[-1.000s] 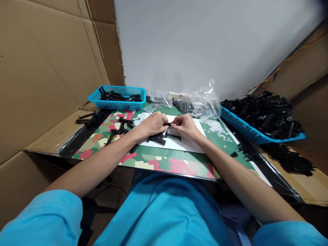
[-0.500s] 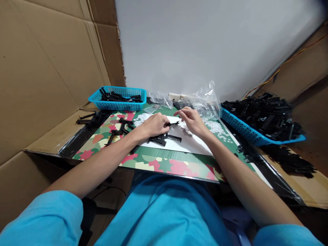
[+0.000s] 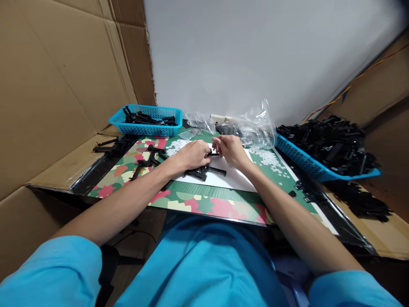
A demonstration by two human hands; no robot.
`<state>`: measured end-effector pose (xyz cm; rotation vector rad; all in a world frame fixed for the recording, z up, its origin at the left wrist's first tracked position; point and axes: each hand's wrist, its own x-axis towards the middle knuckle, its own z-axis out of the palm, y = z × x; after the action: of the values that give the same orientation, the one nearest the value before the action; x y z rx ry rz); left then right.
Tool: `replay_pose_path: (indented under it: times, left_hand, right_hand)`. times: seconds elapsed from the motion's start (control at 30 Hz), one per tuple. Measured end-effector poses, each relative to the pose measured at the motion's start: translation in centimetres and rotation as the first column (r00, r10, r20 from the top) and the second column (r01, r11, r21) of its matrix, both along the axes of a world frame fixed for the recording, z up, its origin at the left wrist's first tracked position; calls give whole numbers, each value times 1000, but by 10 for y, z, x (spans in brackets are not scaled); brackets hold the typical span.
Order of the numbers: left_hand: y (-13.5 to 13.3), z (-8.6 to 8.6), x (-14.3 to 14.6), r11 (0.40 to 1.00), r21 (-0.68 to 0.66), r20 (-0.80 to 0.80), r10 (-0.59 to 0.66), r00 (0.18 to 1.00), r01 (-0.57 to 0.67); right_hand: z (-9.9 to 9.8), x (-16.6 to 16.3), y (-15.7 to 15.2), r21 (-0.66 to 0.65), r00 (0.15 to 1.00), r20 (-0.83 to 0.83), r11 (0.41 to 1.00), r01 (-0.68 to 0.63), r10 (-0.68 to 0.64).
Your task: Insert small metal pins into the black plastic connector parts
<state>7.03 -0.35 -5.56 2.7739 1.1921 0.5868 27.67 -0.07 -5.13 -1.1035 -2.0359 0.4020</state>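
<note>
My left hand (image 3: 197,154) is closed around a slim black plastic part (image 3: 213,154) whose end sticks out to the right. Close beside that end is my right hand (image 3: 230,149), its fingers drawn together in a pinch; whatever they hold is too small to make out. Below the hands, several black plastic parts (image 3: 196,174) lie on a white sheet (image 3: 236,179). More black parts (image 3: 148,162) rest on the patterned board left of my left hand. Small white discs (image 3: 270,160) are scattered to the right, and others lie behind my left hand.
A blue basket (image 3: 145,130) of black parts stands at the back left. On the right, another blue basket (image 3: 306,164) is heaped with black parts. Clear plastic bags (image 3: 255,130) lie along the grey wall. Cardboard (image 3: 64,64) walls the left side.
My right hand has moved left, close to the end of the black part, and its fingers have drawn together. My left hand keeps its hold in nearly the same place.
</note>
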Motion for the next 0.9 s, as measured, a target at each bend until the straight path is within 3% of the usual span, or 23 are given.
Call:
replay_pose_path:
  times: [0.37, 0.63, 0.9]
  left_hand:
    - [-4, 8, -1, 987, 144, -228, -42, 973, 76]
    - [3, -2, -2, 979, 169, -242, -67, 968, 110]
    - [2, 0, -2, 979, 159, -236, -85, 968, 125]
  right_hand:
    - [-3, 1, 7, -88, 999, -45, 996, -8, 4]
    - [-5, 2, 10, -77, 1000, -28, 997, 6, -8]
    - [-5, 2, 9, -80, 1000, -18, 997, 8, -9]
